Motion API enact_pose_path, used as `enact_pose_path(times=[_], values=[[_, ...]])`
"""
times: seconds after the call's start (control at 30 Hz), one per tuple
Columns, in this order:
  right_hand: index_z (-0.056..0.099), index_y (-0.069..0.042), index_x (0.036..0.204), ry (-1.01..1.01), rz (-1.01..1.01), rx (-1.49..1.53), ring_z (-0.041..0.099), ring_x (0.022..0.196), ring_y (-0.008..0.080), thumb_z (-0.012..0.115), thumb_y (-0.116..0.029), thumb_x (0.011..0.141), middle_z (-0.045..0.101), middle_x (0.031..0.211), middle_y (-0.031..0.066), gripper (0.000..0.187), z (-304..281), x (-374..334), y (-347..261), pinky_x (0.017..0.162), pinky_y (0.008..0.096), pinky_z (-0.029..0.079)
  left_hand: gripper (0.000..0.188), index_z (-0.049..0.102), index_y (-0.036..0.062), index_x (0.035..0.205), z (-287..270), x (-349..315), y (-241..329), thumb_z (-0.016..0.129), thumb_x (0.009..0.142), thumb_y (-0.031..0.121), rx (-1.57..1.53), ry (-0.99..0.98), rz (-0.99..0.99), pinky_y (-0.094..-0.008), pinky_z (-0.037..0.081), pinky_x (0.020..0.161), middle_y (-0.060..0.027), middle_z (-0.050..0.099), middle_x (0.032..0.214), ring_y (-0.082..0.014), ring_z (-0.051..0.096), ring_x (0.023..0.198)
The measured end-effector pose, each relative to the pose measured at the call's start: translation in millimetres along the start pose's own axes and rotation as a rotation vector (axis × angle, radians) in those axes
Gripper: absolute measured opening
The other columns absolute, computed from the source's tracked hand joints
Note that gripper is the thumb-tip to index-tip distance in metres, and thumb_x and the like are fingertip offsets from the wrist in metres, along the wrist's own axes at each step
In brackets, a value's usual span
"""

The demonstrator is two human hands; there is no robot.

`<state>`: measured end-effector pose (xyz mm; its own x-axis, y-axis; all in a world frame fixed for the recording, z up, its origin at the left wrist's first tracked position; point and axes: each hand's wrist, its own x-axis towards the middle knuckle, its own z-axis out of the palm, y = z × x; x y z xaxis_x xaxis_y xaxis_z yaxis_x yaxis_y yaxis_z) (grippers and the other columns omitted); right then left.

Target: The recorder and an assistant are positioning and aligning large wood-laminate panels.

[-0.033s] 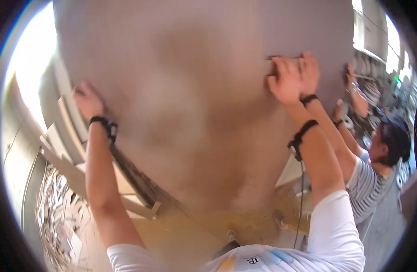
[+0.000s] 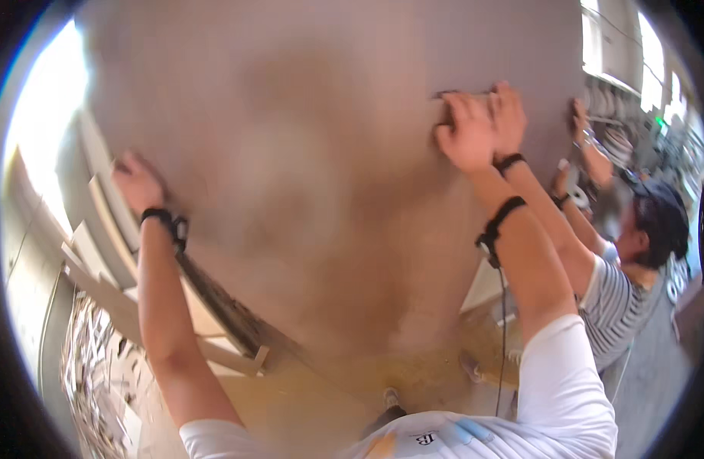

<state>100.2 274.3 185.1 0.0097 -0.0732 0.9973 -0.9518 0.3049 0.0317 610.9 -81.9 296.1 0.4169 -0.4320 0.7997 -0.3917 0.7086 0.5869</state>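
A large brown board (image 2: 306, 199) stands in front of me and fills most of the view; its surface is blurred. At its left edge is my left hand (image 2: 140, 182), its smeared fingers bent against the board. My right hand (image 2: 466, 134) presses on the board's upper right, fingers curled at a dark slot-like mark. A co-worker's hand (image 2: 508, 118) lies against the board right beside it. Farther right, another hand (image 2: 580, 118) touches the board's right edge. Black bands circle both of my wrists.
A co-worker in a dark cap (image 2: 659, 218) and striped shirt stands close on my right. Wooden strips and a frame (image 2: 229, 356) lean at lower left, beside a heap of scraps (image 2: 88, 344). A dark cable (image 2: 502, 336) hangs from my right wrist band.
My hands, the board and the co-worker appear slightly farther left in the picture. Both hands keep their places on the board.
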Motion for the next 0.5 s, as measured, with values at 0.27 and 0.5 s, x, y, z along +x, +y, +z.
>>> enact_pose_path(times=[0.27,0.5], values=[[0.073,-0.011,0.129,0.015,0.077,0.119,0.065,0.127,0.0388,0.071,-0.01,0.076,0.071,0.13,0.0125,0.053,-7.2,-0.4,9.1,0.116,0.0548,0.049,0.075,0.07,-0.0095,0.134,22.8,24.8,-60.9,0.03,0.118,0.052,0.061,-0.033,0.035,-0.0552,0.051,0.108,-0.0327,0.072,0.135,-0.0502,0.066,0.126],[0.072,-0.009,0.13,0.001,0.071,0.138,0.061,0.134,0.0324,0.071,-0.013,0.077,0.069,0.134,0.0109,0.053,1.7,-1.3,1.2,0.123,0.0566,0.041,0.068,0.068,-0.0078,0.139,13.2,64.9,-124.4,0.029,0.119,0.044,0.397,0.014,0.244,-0.0537,0.05,0.11,-0.0327,0.071,0.136,-0.0516,0.065,0.126]])
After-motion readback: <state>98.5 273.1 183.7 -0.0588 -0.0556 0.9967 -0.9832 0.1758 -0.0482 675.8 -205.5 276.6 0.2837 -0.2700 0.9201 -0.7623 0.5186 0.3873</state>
